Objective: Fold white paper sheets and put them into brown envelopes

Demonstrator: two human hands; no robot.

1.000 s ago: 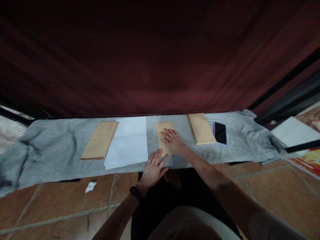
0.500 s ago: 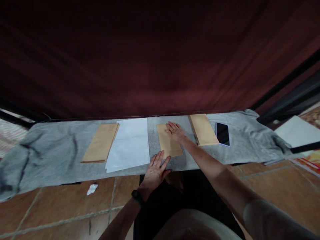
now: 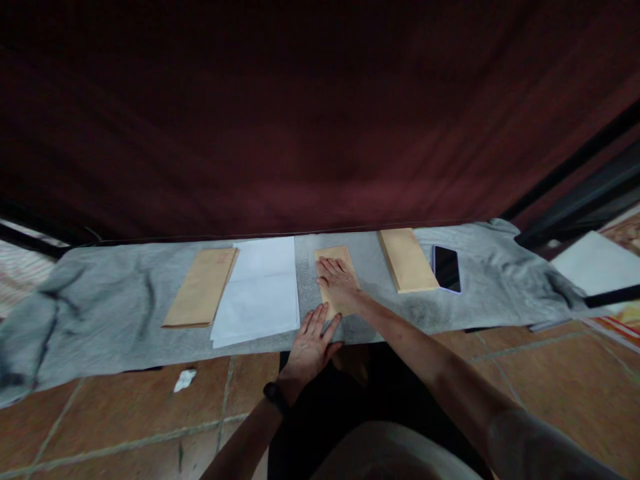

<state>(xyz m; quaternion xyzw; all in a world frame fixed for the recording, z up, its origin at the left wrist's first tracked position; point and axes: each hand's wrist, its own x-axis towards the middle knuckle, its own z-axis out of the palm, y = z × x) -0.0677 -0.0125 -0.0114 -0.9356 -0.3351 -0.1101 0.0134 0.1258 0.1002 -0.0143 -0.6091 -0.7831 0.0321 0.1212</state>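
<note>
A small brown envelope (image 3: 333,254) lies flat on the grey cloth (image 3: 100,300) in front of me. My right hand (image 3: 339,285) rests on it, palm down, fingers stretched out and pressed flat. My left hand (image 3: 313,338) lies flat at the cloth's near edge, just below the envelope, fingers spread; a dark band sits on its wrist. White paper sheets (image 3: 260,290) lie to the left of the envelope.
A brown envelope stack (image 3: 203,287) lies at the left, another brown envelope stack (image 3: 407,260) at the right with a black phone (image 3: 447,268) beside it. A dark red curtain (image 3: 310,120) hangs behind. A paper scrap (image 3: 184,379) lies on the tiled floor.
My right hand has slid back down the small envelope from its far right corner towards its near end. The left hand has stayed put.
</note>
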